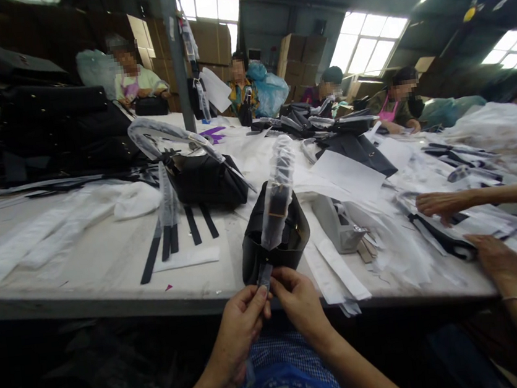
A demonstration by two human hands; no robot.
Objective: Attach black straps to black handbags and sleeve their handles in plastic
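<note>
A small black handbag stands upright at the table's front edge, right before me. Clear plastic film covers its raised handle. From the near side a short strap end, also in film, hangs down toward me. My left hand pinches this strap end between thumb and fingers. On its other side my right hand is closed, thumb and fingertips at the same strap end against the bag's lower edge. The right fingertips are partly hidden.
Another black handbag with a wrapped handle stands behind, with black strips beside it. A grey tape dispenser is to the right. A co-worker's hands handle a black strap. Black bags are piled left.
</note>
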